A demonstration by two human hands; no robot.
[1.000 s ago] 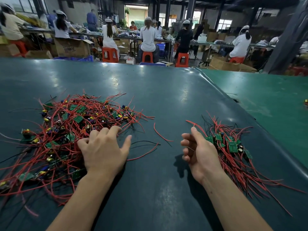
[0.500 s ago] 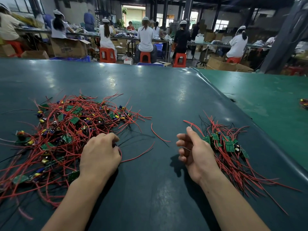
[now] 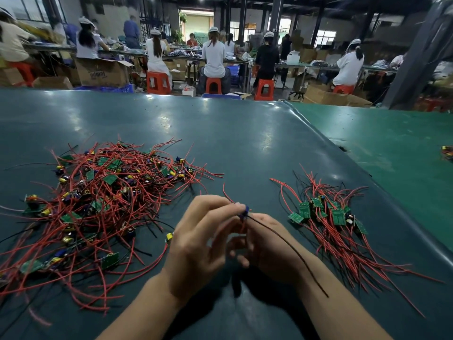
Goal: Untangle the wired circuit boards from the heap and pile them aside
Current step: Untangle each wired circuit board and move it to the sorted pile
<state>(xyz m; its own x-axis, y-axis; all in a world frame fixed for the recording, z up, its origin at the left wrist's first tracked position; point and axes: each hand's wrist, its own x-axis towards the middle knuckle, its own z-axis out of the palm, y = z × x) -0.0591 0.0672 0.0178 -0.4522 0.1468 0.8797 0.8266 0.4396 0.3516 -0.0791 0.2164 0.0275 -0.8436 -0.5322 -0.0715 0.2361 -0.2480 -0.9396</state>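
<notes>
A dark teal matted worktable (image 3: 245, 133) bears a tangled heap of red-wired green circuit boards (image 3: 103, 202) (left) and a smaller sorted pile (image 3: 335, 222) (right).

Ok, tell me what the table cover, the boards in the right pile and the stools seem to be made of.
Table cover: likely rubber or vinyl matting, dark green, semi-glossy; it mirrors the ceiling lights and curls at its right edge.
Boards: probably fibreglass laminate, green, flat and rigid, with thin red and black wires attached.
Stools: apparently moulded plastic, uniform orange-red with a slight sheen.
</notes>
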